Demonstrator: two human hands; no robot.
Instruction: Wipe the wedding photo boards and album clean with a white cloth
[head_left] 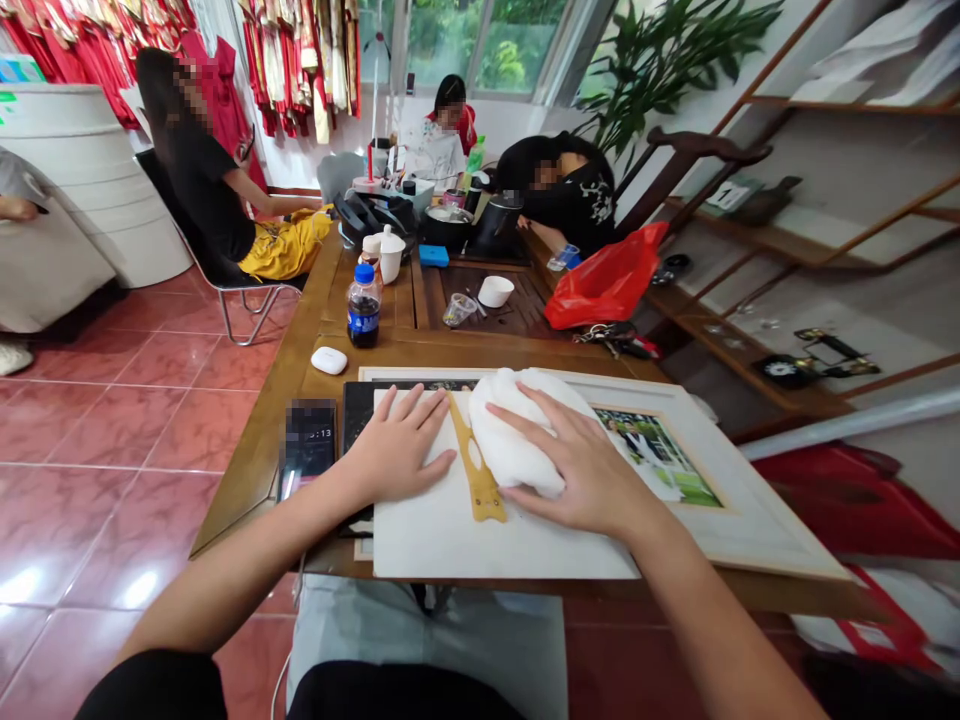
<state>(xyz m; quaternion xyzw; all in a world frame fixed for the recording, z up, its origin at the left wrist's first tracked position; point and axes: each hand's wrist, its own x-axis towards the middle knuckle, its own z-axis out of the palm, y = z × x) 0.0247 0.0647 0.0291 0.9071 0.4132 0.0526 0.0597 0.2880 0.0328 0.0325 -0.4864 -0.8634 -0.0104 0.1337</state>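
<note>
My left hand (405, 447) lies flat with its fingers spread on a white board (435, 545). Its fingertips reach the upper end of a flat mustard-yellow piece (486, 492), which has small face-like marks at its near end. Just right of that piece rests a soft white wad of stuffing (504, 425). Over the wad's right side my right hand (581, 460) is curved, thumb at the near edge and fingers pressed on top. The wad partly covers the yellow piece's edge.
Under the board lies a framed photo (660, 455). A phone (307, 447), a white earbud case (329, 360) and a cola bottle (364, 310) stand to the left. Farther back are a red plastic bag (607, 280), a white cup (496, 291) and several seated people.
</note>
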